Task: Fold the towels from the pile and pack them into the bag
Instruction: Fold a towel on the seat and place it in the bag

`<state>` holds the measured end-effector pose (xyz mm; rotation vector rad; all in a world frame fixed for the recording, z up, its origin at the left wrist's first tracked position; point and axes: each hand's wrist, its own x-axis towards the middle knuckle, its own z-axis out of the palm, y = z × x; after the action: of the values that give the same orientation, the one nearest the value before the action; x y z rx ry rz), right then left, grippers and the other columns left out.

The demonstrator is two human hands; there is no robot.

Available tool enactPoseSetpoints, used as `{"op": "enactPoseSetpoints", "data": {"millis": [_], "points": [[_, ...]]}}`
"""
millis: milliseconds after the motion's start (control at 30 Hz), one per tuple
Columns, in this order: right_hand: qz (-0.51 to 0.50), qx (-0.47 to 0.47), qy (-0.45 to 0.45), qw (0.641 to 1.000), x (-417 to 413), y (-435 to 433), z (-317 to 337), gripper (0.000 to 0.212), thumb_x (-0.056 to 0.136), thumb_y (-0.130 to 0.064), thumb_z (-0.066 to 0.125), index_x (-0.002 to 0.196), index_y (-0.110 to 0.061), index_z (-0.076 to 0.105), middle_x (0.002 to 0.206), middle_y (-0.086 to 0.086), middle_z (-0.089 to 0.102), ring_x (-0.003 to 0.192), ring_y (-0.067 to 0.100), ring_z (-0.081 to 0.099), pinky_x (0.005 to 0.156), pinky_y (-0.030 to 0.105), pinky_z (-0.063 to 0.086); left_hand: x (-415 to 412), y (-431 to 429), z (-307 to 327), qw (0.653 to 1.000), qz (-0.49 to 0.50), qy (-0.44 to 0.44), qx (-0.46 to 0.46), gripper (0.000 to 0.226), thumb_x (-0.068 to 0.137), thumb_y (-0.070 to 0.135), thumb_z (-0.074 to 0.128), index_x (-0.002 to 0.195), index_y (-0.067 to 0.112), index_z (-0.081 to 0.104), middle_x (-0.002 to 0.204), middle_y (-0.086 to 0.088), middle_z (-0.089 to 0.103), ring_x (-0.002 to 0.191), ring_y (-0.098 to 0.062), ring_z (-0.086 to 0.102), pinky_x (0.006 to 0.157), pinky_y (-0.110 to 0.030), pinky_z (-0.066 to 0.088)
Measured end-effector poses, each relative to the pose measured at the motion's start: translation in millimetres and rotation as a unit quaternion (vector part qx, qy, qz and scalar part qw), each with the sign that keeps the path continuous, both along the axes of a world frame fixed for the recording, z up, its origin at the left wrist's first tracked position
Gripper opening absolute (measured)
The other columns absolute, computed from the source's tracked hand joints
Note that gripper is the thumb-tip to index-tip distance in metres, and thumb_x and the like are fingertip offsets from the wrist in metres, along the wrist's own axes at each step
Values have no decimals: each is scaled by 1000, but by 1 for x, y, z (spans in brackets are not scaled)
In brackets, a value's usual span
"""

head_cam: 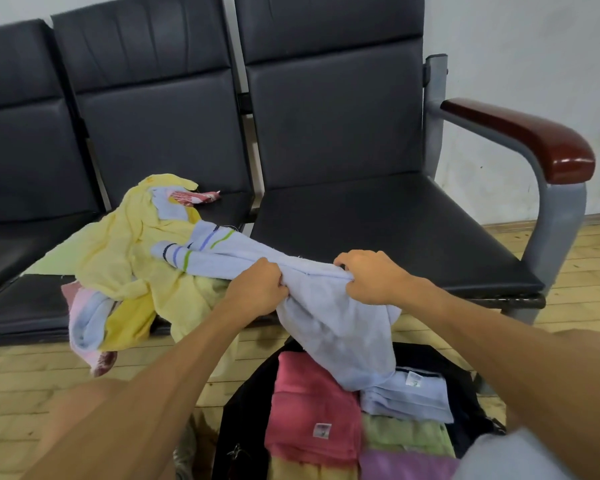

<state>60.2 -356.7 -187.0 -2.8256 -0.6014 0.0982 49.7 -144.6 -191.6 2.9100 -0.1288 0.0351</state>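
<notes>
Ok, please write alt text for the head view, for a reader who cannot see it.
The left hand and right hand grip a crumpled pale blue striped towel over an open black bag holding folded towels. A pile of unfolded towels, mostly yellow, lies on the black bench seats beyond.

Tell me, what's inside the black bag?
The bag holds a pink towel, blue towel, green towel, purple towel and yellow towel, all folded. Anything beneath is covered; the held towel hides part.
</notes>
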Motion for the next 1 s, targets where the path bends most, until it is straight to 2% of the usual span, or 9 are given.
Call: {"op": "enactPoseSetpoints", "data": {"millis": [100, 233, 367, 467, 533, 733, 867, 933, 1000], "points": [[8, 3, 15, 1000, 1, 0, -1, 29, 89, -18, 51, 118, -20, 56, 110, -2, 59, 94, 18, 52, 96, 33, 36, 1, 1, 7, 997, 18, 14, -76, 24, 87, 17, 54, 65, 9, 48, 62, -7, 46, 60, -19, 44, 58, -31, 38], [7, 24, 24, 999, 1, -4, 0, 11, 90, -23, 51, 93, -19, 61, 89, -1, 63, 83, 20, 58, 75, 30, 39, -10, 4, 17, 966, 60, 50, -246, 17, 94, 23, 46, 85, 9, 49, 78, -11, 55, 74, -21, 53, 70, -30, 46], [-81, 198, 72, 974, -5, -7, 15, 25, 88, -24, 52, 66, -12, 47, 69, 5, 48, 65, 19, 45, 59, 33, 36, -18, 15, 32, 852, 115, 102, -500, 29, 98, 19, 39, 116, 2, 55, 116, -15, 63, 107, -28, 62, 97, -42, 51], [-135, 335, 120, 925, -18, -4, 36, 29, 93, -17, 45, 65, -13, 36, 71, 4, 40, 70, 18, 38, 64, 32, 32, -27, 13, 47, 756, 125, 104, -634, 23, 101, 10, 36, 102, 0, 57, 117, -18, 60, 104, -29, 61, 103, -44, 44], [-151, 384, 139, 900, -25, -3, 45, 24, 90, -12, 43, 67, -11, 37, 75, 7, 42, 73, 20, 39, 68, 33, 33, -36, 10, 57, 731, 118, 89, -666, 22, 97, 11, 38, 99, 3, 58, 119, -21, 63, 107, -30, 62, 98, -45, 47], [-164, 507, 199, 822, -50, -4, 62, 4, 81, -4, 51, 78, -5, 52, 84, 11, 55, 77, 23, 52, 68, 33, 42, -75, 0, 54, 704, 86, 127, -693, 38, 91, 15, 46, 123, 3, 62, 115, -13, 70, 108, -27, 65, 86, -38, 54], [-160, 592, 290, 734, -64, -13, 51, 28, 84, -12, 60, 108, -2, 70, 112, 14, 70, 103, 28, 66, 96, 42, 50, -85, 10, 49, 701, 78, 132, -697, 24, 96, 22, 53, 110, 8, 67, 105, -7, 73, 98, -20, 66, 73, -30, 51], [-143, 598, 304, 728, -67, -14, 47, 28, 91, -19, 59, 110, -4, 72, 109, 13, 72, 98, 25, 69, 91, 39, 53, -83, 17, 48, 726, 87, 75, -678, 11, 93, 21, 61, 84, 15, 64, 84, -2, 70, 83, -18, 63, 65, -26, 49], [-133, 569, 330, 741, -67, -13, 43, 27, 94, -25, 60, 109, -7, 73, 105, 9, 74, 94, 21, 71, 83, 37, 54, -82, 24, 43, 774, 100, -2, -626, 24, 86, 21, 70, 70, 20, 53, 74, 0, 61, 76, -17, 56, 62, -27, 43]]}}
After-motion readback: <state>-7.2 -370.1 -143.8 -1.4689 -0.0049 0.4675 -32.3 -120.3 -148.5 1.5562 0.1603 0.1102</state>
